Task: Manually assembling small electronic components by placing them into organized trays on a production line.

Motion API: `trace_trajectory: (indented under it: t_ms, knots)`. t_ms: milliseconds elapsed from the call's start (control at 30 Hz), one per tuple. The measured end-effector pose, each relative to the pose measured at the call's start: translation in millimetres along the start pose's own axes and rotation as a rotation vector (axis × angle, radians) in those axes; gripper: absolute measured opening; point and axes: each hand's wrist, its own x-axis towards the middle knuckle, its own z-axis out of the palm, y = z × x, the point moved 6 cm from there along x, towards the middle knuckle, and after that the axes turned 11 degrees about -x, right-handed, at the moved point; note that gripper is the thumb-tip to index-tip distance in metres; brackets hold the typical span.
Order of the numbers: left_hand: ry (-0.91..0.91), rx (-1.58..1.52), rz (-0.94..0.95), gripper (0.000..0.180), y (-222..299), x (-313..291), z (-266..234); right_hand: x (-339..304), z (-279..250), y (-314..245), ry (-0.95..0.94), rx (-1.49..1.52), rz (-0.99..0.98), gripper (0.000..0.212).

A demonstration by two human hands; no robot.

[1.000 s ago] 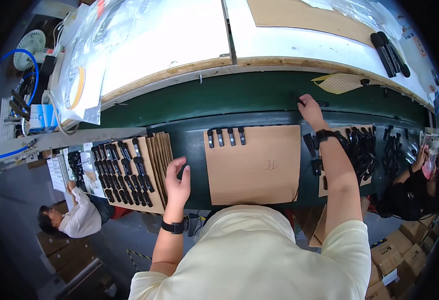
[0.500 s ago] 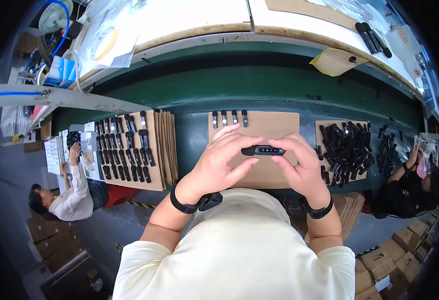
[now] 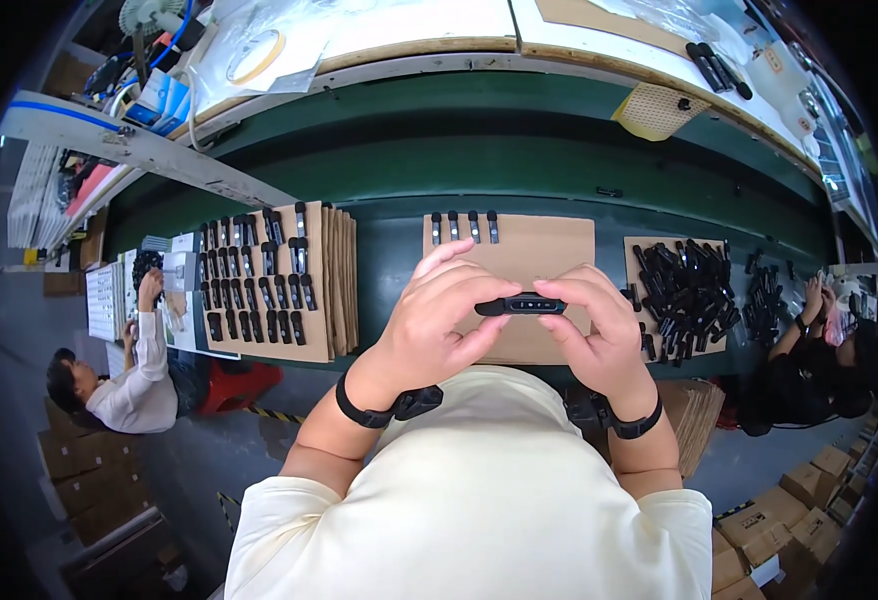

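Between both hands, level and crosswise above a brown cardboard sheet (image 3: 549,255), is a small black microphone (image 3: 535,306) with a dark rounded end on its left. My left hand (image 3: 434,318) grips that rounded end between thumb and index finger, its other fingers raised. The opposite end is pinched by the thumb and index finger of my right hand (image 3: 607,320). A row of several similar microphones (image 3: 473,228) lies along the sheet's far left edge. Small marks or holes show on the held one's near side, too small to make out.
To the left, microphones (image 3: 253,290) lie in rows on stacked cardboard (image 3: 343,285). A heaped pile of them (image 3: 687,300) covers cardboard on the right. Beyond the green bench (image 3: 389,165) runs a white shelf (image 3: 399,25). A co-worker (image 3: 134,390) sits left, another (image 3: 809,370) right.
My left thumb and index finger have closed in on the rounded end of the microphone, where they were spread around it. The right hand keeps its pinch. The whole view has shifted slightly.
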Motion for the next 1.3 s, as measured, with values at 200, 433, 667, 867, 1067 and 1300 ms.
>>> trace_trajectory:
  t_ms: [200,433,667,867,1067,1300]
  knots:
    - [-0.003,0.010,0.056,0.036,2,-7,1,-12,7,12,0.029,0.174,0.203,0.034]
    - [0.098,-1.006,-0.598,0.032,-44,-27,25,-6,3,-14,0.180,-0.198,-0.146,0.034]
    - [0.153,-1.562,-0.651,0.023,-62,-30,34,3,12,-14,0.074,-0.273,-0.133,0.040]
    - [0.108,-1.635,-0.693,0.025,-79,-32,38,26,21,38,-0.001,0.153,0.270,0.031]
    - [0.158,-1.181,-0.812,0.024,-115,-41,43,30,53,82,-0.176,0.380,0.511,0.025]
    - [0.214,-0.362,-0.832,0.027,-194,-93,20,11,87,207,-0.246,-0.024,0.583,0.023]
